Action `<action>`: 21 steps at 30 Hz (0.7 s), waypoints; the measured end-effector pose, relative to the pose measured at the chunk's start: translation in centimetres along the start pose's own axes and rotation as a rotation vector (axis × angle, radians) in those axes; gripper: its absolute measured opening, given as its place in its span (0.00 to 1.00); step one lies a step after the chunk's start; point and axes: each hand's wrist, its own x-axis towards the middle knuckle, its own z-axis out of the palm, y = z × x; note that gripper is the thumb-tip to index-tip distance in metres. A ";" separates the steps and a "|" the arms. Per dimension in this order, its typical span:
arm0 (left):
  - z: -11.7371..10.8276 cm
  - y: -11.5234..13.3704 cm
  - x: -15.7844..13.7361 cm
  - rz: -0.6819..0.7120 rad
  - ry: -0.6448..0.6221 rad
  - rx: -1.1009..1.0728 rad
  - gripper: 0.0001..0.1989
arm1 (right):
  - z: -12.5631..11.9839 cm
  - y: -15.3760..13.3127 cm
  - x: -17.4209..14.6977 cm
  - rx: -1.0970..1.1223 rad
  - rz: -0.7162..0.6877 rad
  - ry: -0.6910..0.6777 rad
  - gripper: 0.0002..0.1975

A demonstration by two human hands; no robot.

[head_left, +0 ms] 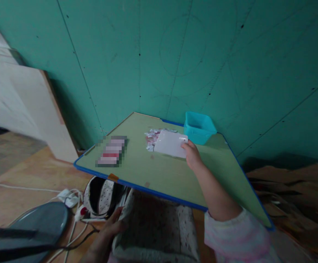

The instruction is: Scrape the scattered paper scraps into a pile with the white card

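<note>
My right hand (pixel 192 154) reaches across the low green table (pixel 159 171) and grips the near corner of a white card or thin board (pixel 170 144). Behind that card lies a small heap of red-and-white paper bits (pixel 152 137). My left hand (pixel 108 228) is down below the table's front edge, its fingers on the rim of a speckled cloth cushion or bag (pixel 153 226). A pink striped sleeve covers my right forearm.
A teal plastic bin (pixel 199 127) stands at the table's far corner against the green wall. A blurred flat item (pixel 111 151) lies on the table's left. White cables and a plug (pixel 69 197), a dark round base (pixel 38 223) and brown cardboard (pixel 296 190) lie on the floor.
</note>
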 end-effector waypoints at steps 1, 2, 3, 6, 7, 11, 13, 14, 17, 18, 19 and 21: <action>0.3 0.2 -0.5 -0.012 -0.008 -0.008 0.22 | 0.2 0.1 -0.1 -0.011 0.000 -0.022 0.13; 0.6 0.3 -1.0 -0.024 -0.012 -0.015 0.21 | 0.3 0.1 -0.3 -0.022 0.002 -0.051 0.13; 0.9 0.4 -1.5 -0.031 -0.015 -0.027 0.21 | 0.5 0.1 -0.5 -0.032 0.009 -0.082 0.13; 1.3 0.7 -2.2 -0.033 -0.011 -0.055 0.20 | 0.9 -0.1 -1.0 -0.041 0.041 -0.163 0.12; 1.4 0.8 -2.3 -0.032 -0.006 -0.054 0.19 | 1.0 -0.2 -1.0 -0.033 0.049 -0.172 0.11; 1.3 1.0 -2.2 -0.030 -0.019 -0.050 0.17 | 0.5 -0.7 -0.8 0.012 0.034 -0.093 0.13; 1.2 1.0 -2.0 -0.018 -0.042 -0.053 0.17 | 0.3 -0.9 -0.6 0.024 0.021 -0.038 0.13; 1.1 0.9 -1.9 -0.013 -0.055 -0.054 0.18 | 0.2 -0.9 -0.6 0.028 0.017 -0.023 0.13; 0.7 0.5 -1.6 -0.001 -0.122 -0.079 0.19 | 0.3 -0.9 -0.7 0.033 0.021 -0.039 0.12; 0.6 0.3 -1.5 0.001 -0.132 -0.091 0.19 | 0.4 -0.9 -0.8 0.031 0.031 -0.060 0.11; 0.5 0.2 -1.4 -0.003 -0.132 -0.102 0.20 | 0.5 -0.9 -0.9 0.024 0.048 -0.086 0.11; 0.4 0.1 -1.3 -0.019 -0.104 -0.102 0.21 | 0.8 -1.0 -1.2 0.001 0.098 -0.149 0.10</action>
